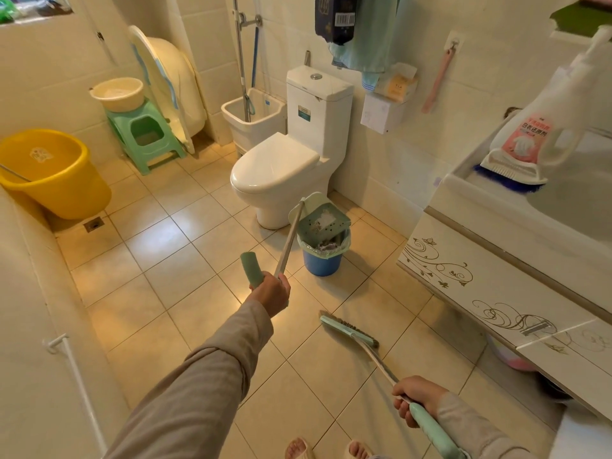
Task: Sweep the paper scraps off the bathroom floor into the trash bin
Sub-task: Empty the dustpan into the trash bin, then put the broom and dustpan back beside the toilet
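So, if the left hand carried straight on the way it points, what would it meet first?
Most likely the blue trash bin, just ahead of the left hand and beneath the dustpan it holds; depth is unclear from one view.

Bottle (526, 134), right of frame: pink label reads "白衣还原剂"; the smaller red line above it is illegible. Dark package (334, 18), top centre: barcode, digits unreadable. Toilet tank sticker (304, 113): text too small to read.

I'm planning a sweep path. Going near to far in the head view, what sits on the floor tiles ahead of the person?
Nearest first: feet → broom head → trash bin → toilet.
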